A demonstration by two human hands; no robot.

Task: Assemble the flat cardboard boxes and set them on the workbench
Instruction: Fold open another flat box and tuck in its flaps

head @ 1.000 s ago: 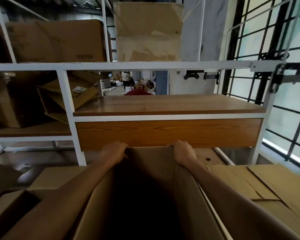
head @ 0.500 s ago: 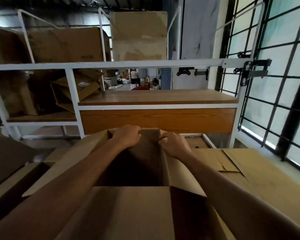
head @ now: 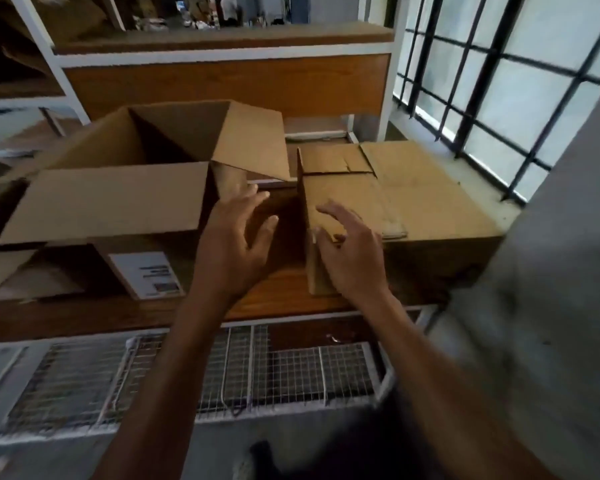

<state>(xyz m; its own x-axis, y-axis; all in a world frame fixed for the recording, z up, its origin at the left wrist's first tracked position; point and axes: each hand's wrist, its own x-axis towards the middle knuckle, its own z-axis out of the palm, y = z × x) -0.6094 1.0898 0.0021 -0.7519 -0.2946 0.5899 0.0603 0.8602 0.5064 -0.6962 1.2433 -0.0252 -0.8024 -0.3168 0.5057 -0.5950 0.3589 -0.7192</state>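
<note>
An assembled cardboard box (head: 118, 199) stands on the wooden workbench (head: 278, 299) with its top flaps spread open. My left hand (head: 234, 244) hovers beside its right wall, fingers spread and holding nothing. My right hand (head: 352, 254) reaches with loose fingers toward the near edge of a stack of flat cardboard boxes (head: 413, 195) on the bench's right part. A flat sheet (head: 303, 216) stands on edge between my hands. Whether my right fingertips touch the stack is unclear.
A box with a white label (head: 146, 275) lies on the bench at the left front. A white wire rack (head: 222, 375) runs below the bench edge. Behind stands a white-framed wooden shelf (head: 222, 81). A barred window (head: 499, 81) fills the right.
Both hands have let go of the open box's far rim, and it now stands on the bench. My hands moved right, toward the flat stack. My view tilted down.
</note>
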